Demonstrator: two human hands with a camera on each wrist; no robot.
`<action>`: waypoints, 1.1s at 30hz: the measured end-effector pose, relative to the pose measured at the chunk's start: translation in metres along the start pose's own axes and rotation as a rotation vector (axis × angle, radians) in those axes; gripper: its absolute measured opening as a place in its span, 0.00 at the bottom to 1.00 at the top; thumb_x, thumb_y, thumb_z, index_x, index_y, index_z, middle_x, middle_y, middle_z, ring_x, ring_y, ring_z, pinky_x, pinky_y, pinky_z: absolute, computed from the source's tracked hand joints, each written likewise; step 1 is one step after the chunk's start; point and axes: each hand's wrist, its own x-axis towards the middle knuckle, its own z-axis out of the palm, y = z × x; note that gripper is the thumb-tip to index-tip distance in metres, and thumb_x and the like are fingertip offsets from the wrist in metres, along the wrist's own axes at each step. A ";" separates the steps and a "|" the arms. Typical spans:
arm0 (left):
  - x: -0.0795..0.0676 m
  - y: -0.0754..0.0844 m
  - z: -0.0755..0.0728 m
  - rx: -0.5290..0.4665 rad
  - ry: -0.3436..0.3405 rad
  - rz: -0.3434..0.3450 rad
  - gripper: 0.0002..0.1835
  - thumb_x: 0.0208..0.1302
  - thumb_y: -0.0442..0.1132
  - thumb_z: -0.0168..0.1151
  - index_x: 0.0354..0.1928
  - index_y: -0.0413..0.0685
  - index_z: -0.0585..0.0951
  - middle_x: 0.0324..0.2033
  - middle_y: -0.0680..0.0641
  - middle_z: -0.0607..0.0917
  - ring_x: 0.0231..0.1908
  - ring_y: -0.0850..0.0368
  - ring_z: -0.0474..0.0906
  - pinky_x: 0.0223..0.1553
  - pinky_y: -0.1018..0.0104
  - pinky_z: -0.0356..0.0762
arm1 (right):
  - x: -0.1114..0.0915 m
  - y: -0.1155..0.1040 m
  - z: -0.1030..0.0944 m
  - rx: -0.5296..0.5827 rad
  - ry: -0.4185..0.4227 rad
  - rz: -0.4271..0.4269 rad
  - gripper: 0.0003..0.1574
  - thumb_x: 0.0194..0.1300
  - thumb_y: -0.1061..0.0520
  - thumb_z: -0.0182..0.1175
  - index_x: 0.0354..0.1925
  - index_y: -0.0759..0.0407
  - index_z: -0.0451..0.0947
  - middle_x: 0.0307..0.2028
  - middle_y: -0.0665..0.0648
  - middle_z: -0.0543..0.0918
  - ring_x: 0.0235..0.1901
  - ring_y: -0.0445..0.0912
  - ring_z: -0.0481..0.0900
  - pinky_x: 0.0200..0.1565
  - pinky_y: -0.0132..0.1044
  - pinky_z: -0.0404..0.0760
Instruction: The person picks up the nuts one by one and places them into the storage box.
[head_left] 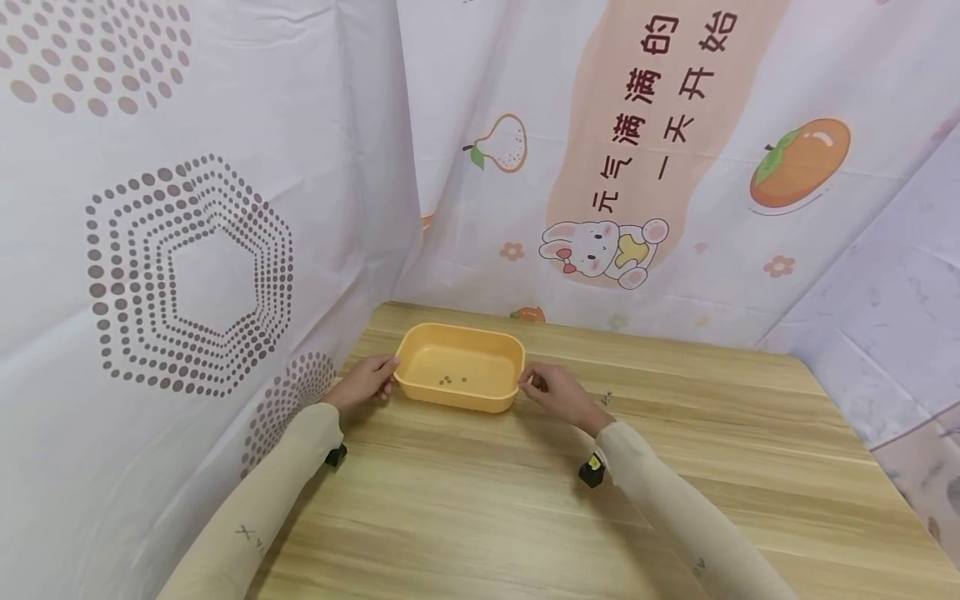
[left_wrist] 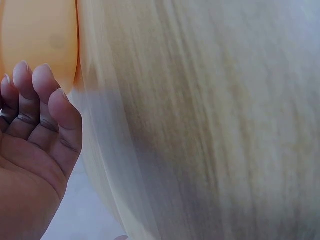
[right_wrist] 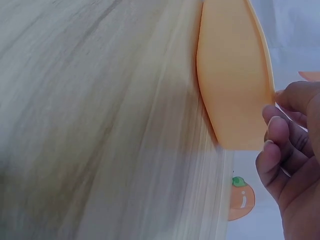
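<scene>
A shallow yellow-orange plastic basin [head_left: 454, 400] sits on the wooden table, with several tiny dark pieces [head_left: 447, 380] on its floor. My left hand [head_left: 367, 380] holds its left rim. At the opposite end, my right hand [head_left: 557, 394] pinches the right rim between thumb and index finger. In the left wrist view, the left fingers [left_wrist: 45, 80] bend against the basin's wall [left_wrist: 40, 35]; the thumb is out of sight there. In the right wrist view, the basin's side [right_wrist: 232, 75] meets the right hand [right_wrist: 295, 155], whose other fingers curl loosely below the rim.
The wooden table [head_left: 480, 500] runs up to a printed cloth [head_left: 480, 250] hung at the back. Another white cloth [head_left: 217, 292] hangs close beside the left arm. Black wrist-camera pieces [head_left: 592, 472] sit below the sleeves.
</scene>
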 end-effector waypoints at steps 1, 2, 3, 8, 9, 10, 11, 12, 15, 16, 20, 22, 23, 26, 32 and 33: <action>0.000 0.000 0.000 -0.005 -0.001 -0.003 0.22 0.75 0.54 0.42 0.37 0.42 0.73 0.24 0.46 0.76 0.21 0.56 0.72 0.21 0.68 0.73 | -0.001 0.001 -0.001 0.001 0.002 0.004 0.04 0.67 0.56 0.59 0.38 0.55 0.80 0.22 0.45 0.76 0.21 0.39 0.72 0.22 0.32 0.72; 0.000 0.000 0.000 -0.007 -0.002 -0.001 0.22 0.75 0.54 0.42 0.37 0.41 0.73 0.24 0.46 0.76 0.21 0.56 0.72 0.21 0.68 0.73 | -0.002 0.002 -0.002 -0.002 0.004 0.012 0.04 0.67 0.56 0.60 0.38 0.55 0.80 0.22 0.45 0.76 0.21 0.39 0.72 0.22 0.31 0.72; 0.000 0.000 0.000 -0.009 -0.002 -0.002 0.22 0.75 0.53 0.42 0.37 0.41 0.73 0.24 0.46 0.76 0.21 0.56 0.72 0.21 0.68 0.73 | -0.003 0.003 -0.002 -0.007 0.005 0.018 0.04 0.67 0.56 0.60 0.38 0.55 0.80 0.22 0.44 0.76 0.21 0.39 0.72 0.22 0.31 0.72; -0.001 0.000 0.001 -0.011 -0.003 0.006 0.21 0.76 0.53 0.42 0.37 0.41 0.72 0.24 0.45 0.76 0.21 0.56 0.72 0.21 0.67 0.73 | -0.010 0.008 -0.007 -0.015 0.009 0.048 0.03 0.67 0.56 0.60 0.38 0.54 0.79 0.23 0.45 0.77 0.22 0.39 0.72 0.23 0.32 0.72; -0.001 0.000 0.001 -0.010 -0.002 0.005 0.21 0.76 0.52 0.42 0.37 0.41 0.73 0.24 0.45 0.76 0.22 0.56 0.72 0.21 0.67 0.73 | -0.011 0.010 -0.008 -0.021 0.010 0.052 0.02 0.67 0.56 0.59 0.38 0.53 0.78 0.23 0.45 0.77 0.22 0.39 0.72 0.23 0.32 0.73; -0.002 0.000 0.001 -0.008 -0.002 0.005 0.21 0.76 0.53 0.42 0.37 0.41 0.73 0.24 0.45 0.76 0.22 0.56 0.72 0.21 0.67 0.74 | -0.013 0.012 -0.010 -0.021 0.013 0.053 0.02 0.67 0.56 0.60 0.38 0.53 0.78 0.23 0.45 0.77 0.22 0.39 0.72 0.23 0.32 0.73; -0.002 0.000 0.001 -0.003 -0.001 0.004 0.22 0.76 0.53 0.41 0.37 0.41 0.73 0.24 0.45 0.76 0.22 0.56 0.72 0.22 0.67 0.74 | -0.014 0.014 -0.011 -0.026 0.015 0.054 0.02 0.67 0.55 0.59 0.38 0.52 0.78 0.23 0.44 0.77 0.22 0.39 0.72 0.23 0.32 0.73; -0.002 0.000 0.001 -0.001 0.001 0.002 0.21 0.76 0.53 0.41 0.37 0.41 0.73 0.24 0.45 0.76 0.22 0.56 0.72 0.22 0.67 0.74 | -0.016 0.016 -0.012 -0.027 0.017 0.053 0.03 0.67 0.55 0.60 0.38 0.53 0.78 0.23 0.45 0.77 0.23 0.39 0.72 0.24 0.32 0.73; -0.003 0.001 0.001 0.006 0.008 0.001 0.21 0.76 0.52 0.41 0.37 0.41 0.73 0.25 0.44 0.77 0.23 0.55 0.72 0.22 0.66 0.74 | -0.021 0.023 -0.014 -0.034 0.025 0.065 0.04 0.67 0.54 0.60 0.37 0.54 0.78 0.23 0.44 0.77 0.23 0.39 0.73 0.24 0.31 0.73; -0.004 0.002 0.001 0.010 0.009 0.003 0.21 0.76 0.51 0.41 0.37 0.41 0.73 0.25 0.44 0.77 0.23 0.54 0.72 0.22 0.66 0.74 | -0.023 0.025 -0.015 -0.031 0.027 0.064 0.04 0.67 0.55 0.60 0.37 0.54 0.78 0.23 0.45 0.77 0.23 0.40 0.73 0.24 0.32 0.73; -0.004 0.003 0.001 0.016 0.011 0.012 0.20 0.76 0.50 0.41 0.37 0.41 0.73 0.26 0.42 0.77 0.24 0.53 0.73 0.23 0.65 0.75 | -0.029 0.034 -0.019 -0.034 0.041 0.082 0.04 0.67 0.55 0.61 0.36 0.54 0.78 0.23 0.45 0.77 0.24 0.40 0.73 0.25 0.32 0.74; -0.004 0.004 0.001 0.021 0.011 0.014 0.20 0.77 0.50 0.41 0.37 0.41 0.73 0.26 0.42 0.77 0.24 0.53 0.73 0.23 0.65 0.75 | -0.032 0.038 -0.022 -0.043 0.049 0.092 0.03 0.66 0.55 0.61 0.36 0.54 0.78 0.23 0.46 0.77 0.24 0.40 0.73 0.25 0.32 0.74; -0.003 0.003 0.002 0.018 0.011 0.012 0.19 0.77 0.49 0.41 0.37 0.41 0.73 0.26 0.42 0.77 0.24 0.53 0.73 0.23 0.65 0.75 | -0.034 0.040 -0.024 -0.048 0.052 0.099 0.04 0.66 0.55 0.61 0.36 0.54 0.78 0.23 0.46 0.77 0.24 0.40 0.73 0.26 0.32 0.74; -0.003 0.003 0.002 0.021 0.015 0.011 0.20 0.77 0.49 0.41 0.37 0.41 0.73 0.25 0.44 0.77 0.23 0.54 0.73 0.23 0.65 0.75 | -0.039 0.044 -0.029 -0.061 0.055 0.119 0.04 0.66 0.55 0.61 0.36 0.54 0.78 0.24 0.46 0.77 0.25 0.40 0.73 0.27 0.32 0.74; -0.004 0.003 0.001 0.002 0.006 0.007 0.21 0.76 0.50 0.41 0.37 0.41 0.74 0.25 0.45 0.77 0.23 0.55 0.73 0.24 0.65 0.76 | -0.049 0.059 -0.039 -0.067 0.052 0.145 0.02 0.65 0.59 0.62 0.37 0.55 0.78 0.26 0.48 0.78 0.27 0.41 0.74 0.30 0.34 0.74; -0.005 0.003 0.001 0.002 0.006 0.006 0.20 0.76 0.50 0.41 0.36 0.40 0.74 0.25 0.44 0.77 0.23 0.54 0.73 0.24 0.65 0.76 | -0.051 0.061 -0.040 -0.065 0.054 0.150 0.02 0.64 0.59 0.62 0.37 0.55 0.78 0.26 0.48 0.78 0.27 0.41 0.74 0.30 0.34 0.74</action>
